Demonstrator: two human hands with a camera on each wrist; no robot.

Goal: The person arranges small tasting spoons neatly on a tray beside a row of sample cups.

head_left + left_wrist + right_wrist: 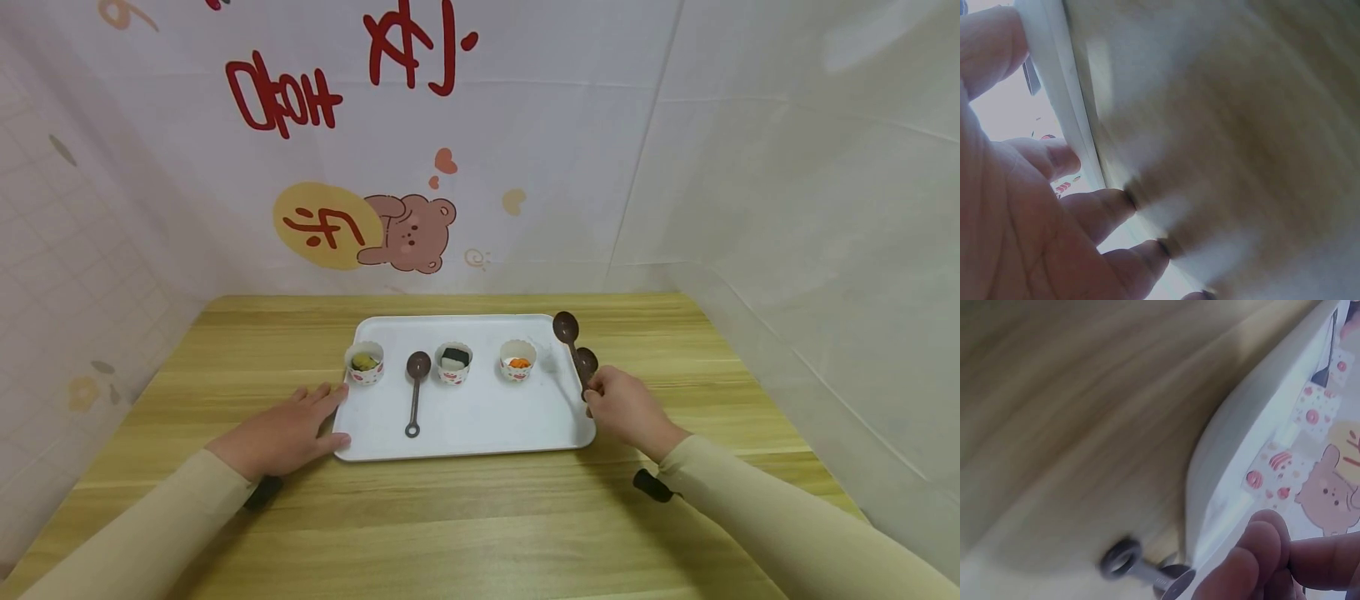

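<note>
Brown spoon (566, 327), at right in the head view, is pinched in the right hand (628, 410); a loose turn could knock the second spoon (587, 362) just beside it. The left hand (281, 429), fingers extended, touches the tray (480, 429); a shove could topple the printed cups (453, 377). Only the right-wrist view shows, lower left, a ringed handle end (1110, 565) near that hand.

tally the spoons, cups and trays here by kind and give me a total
Brown spoons: 3
Patterned cups: 3
White tray: 1
Total: 7
</note>
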